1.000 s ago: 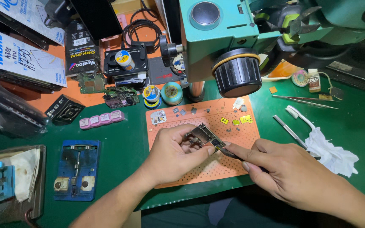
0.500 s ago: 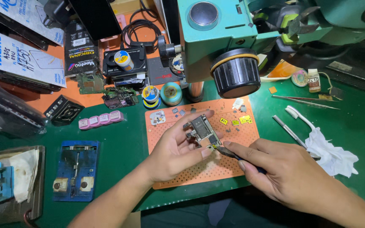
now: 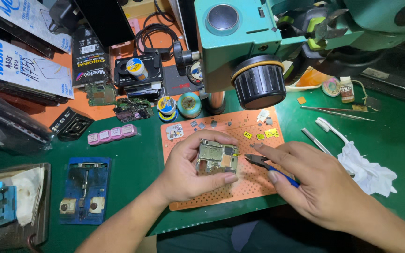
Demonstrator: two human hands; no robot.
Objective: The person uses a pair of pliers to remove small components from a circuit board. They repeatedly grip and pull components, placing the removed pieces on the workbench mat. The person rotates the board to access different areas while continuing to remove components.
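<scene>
Head view, looking down at a green bench: the left hand (image 3: 191, 171) grips a small circuit board (image 3: 217, 157) by its edges, holding it face up just above an orange perforated mat (image 3: 254, 180). The right hand (image 3: 315, 180) is closed around blue-handled tweezers (image 3: 270, 166), their tips at the board's right edge. A teal microscope (image 3: 244, 44) stands behind the mat, with a white brush (image 3: 331, 131) and crumpled tissue (image 3: 366, 171) to the right.

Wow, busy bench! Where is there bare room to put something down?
Bare green mat lies between the blue holder and the orange pad, and again behind the white tissue, past the toothbrush. The back is crowded: solder rolls, circuit boards, boxes, under the microscope.
</scene>
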